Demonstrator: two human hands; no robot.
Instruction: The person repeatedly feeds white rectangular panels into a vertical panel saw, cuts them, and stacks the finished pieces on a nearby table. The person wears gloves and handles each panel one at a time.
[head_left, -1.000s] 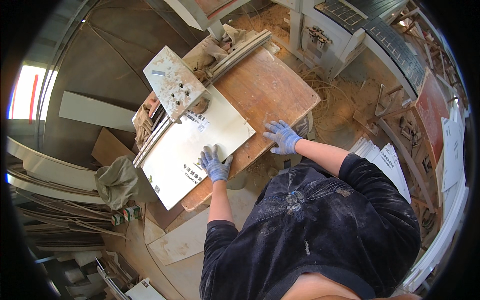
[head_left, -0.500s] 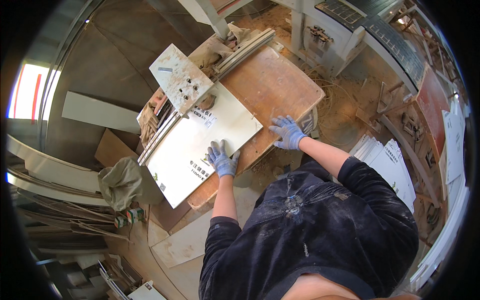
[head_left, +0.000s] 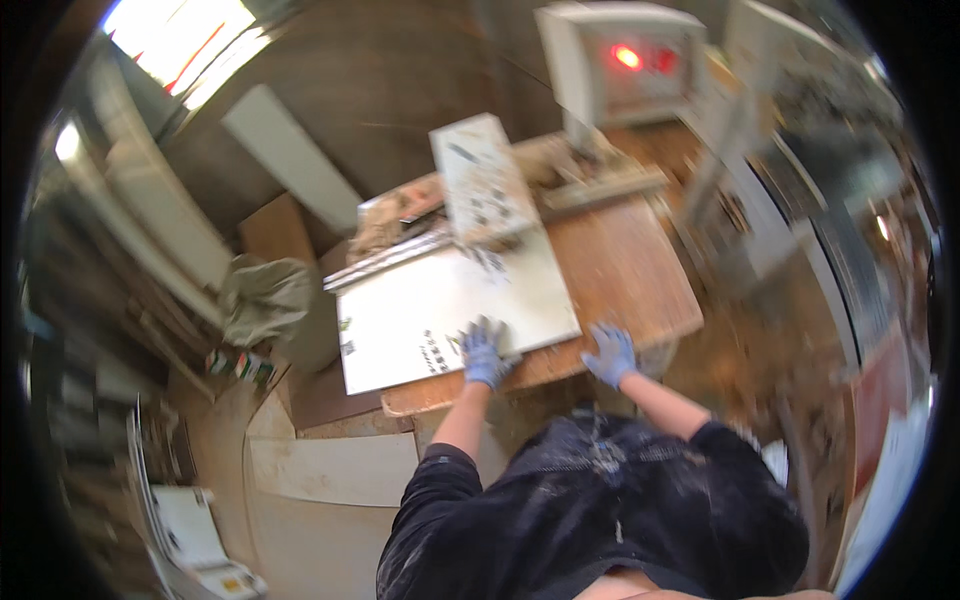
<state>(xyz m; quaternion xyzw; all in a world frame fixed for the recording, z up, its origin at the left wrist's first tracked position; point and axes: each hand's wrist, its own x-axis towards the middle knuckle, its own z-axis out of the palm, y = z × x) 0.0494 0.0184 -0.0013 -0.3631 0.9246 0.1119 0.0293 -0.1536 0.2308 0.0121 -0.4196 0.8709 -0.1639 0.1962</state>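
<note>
A white board [head_left: 400,320] with dark printing lies flat on a brown wooden worktable [head_left: 630,270]. My gloved left hand [head_left: 484,355] rests on the board's near edge, fingers spread and pointing away from me. On the bare wood at the table's near edge, just beyond the board's right corner, my gloved right hand [head_left: 609,356] lies with its fingers apart. A white, dusty machine housing [head_left: 482,185] stands over the far part of the board and hides some of it. Along the board's far side runs a pale metal rail [head_left: 390,260].
A white box-shaped cabinet [head_left: 625,65] with a red light stands behind the table. A pale panel [head_left: 295,150] leans at the far left, near a grey-green sack [head_left: 265,298]. Stacked strips fill the left side. Another pale panel [head_left: 330,470] lies on the floor.
The view has swung round, bringing the red-lit cabinet into sight and blurring the surroundings. My right hand is nearer the board's right corner. My left hand keeps about the same place on the board.
</note>
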